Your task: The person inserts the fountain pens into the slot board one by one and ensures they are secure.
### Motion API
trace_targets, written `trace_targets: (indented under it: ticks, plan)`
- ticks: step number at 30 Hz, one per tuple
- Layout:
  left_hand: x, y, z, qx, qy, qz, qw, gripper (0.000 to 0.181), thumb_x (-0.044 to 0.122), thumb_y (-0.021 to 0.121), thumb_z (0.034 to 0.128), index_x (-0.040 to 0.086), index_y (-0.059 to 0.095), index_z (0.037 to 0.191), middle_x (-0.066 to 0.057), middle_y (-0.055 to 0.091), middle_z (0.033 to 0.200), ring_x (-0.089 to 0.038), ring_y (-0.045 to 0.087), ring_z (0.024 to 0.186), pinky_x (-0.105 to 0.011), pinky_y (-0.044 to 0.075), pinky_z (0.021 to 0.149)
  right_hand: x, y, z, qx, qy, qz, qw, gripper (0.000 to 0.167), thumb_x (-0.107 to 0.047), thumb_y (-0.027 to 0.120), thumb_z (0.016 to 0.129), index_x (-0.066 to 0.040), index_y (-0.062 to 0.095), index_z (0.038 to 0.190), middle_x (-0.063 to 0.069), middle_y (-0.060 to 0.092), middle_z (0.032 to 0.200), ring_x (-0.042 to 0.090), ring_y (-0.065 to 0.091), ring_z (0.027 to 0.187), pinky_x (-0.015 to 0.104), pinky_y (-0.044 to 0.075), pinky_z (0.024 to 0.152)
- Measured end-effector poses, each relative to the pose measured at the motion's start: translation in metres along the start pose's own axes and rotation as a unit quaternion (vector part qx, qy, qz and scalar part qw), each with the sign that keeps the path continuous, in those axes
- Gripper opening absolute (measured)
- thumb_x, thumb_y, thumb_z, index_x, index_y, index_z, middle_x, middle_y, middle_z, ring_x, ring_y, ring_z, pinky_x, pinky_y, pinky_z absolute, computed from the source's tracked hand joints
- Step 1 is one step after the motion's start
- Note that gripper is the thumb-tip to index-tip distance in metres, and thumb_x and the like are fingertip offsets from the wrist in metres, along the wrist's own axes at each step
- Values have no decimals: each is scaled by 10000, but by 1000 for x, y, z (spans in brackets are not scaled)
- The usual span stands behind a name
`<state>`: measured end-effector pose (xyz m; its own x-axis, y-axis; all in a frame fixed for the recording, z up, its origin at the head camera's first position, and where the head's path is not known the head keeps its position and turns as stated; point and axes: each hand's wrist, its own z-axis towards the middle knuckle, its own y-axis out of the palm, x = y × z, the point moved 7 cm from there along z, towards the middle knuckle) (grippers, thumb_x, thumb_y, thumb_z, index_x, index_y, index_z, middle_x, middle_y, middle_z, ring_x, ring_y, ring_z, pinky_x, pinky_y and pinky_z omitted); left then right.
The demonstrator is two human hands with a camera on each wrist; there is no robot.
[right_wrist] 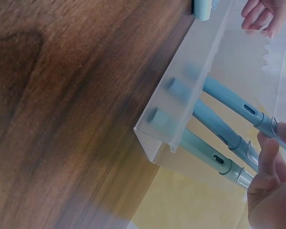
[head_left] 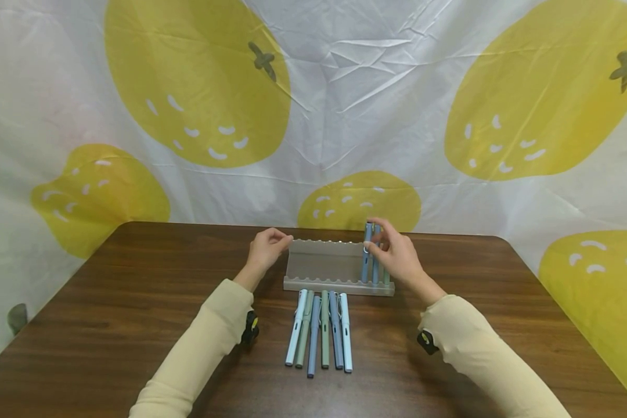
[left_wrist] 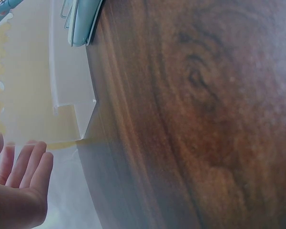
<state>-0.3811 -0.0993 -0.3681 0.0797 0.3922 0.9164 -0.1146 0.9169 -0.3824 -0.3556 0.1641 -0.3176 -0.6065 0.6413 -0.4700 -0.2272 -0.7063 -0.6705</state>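
A clear, scalloped pen stand [head_left: 324, 264] stands on the table with its back panel tilted up. My left hand [head_left: 266, 251] pinches its upper left corner between thumb and fingers. At the stand's right end, my right hand [head_left: 399, 255] holds a blue pen [right_wrist: 229, 98] near its capped upper end; the pen's lower end sits behind the front lip. Beside it, another blue pen [right_wrist: 217, 126] and a green pen [right_wrist: 200, 148] lean in the stand, partly hidden by the right hand in the head view. In the left wrist view, my left hand [left_wrist: 21, 186] has its fingertips at the stand's edge.
Several loose pens lie side by side in front of the stand, among them a pale blue pen [head_left: 295, 331], a green pen [head_left: 325, 331] and a blue pen [head_left: 313, 339]. The brown wooden table [head_left: 136, 325] ends at a lemon-print cloth [head_left: 324, 116] behind.
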Motion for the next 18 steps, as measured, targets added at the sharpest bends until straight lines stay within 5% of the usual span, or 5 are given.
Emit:
trace_targets:
  ticks: [18]
  plan:
    - [0,1,1,33,126,-104,9999,214,231,625,831,22,610,871,-115,647,886,-243,607,826,-329,478,687,3,-1,-2,-93,70,3,9999,432,-163,653,806,-130,466,1194,25,635,762,117,477,501,290,378,450]
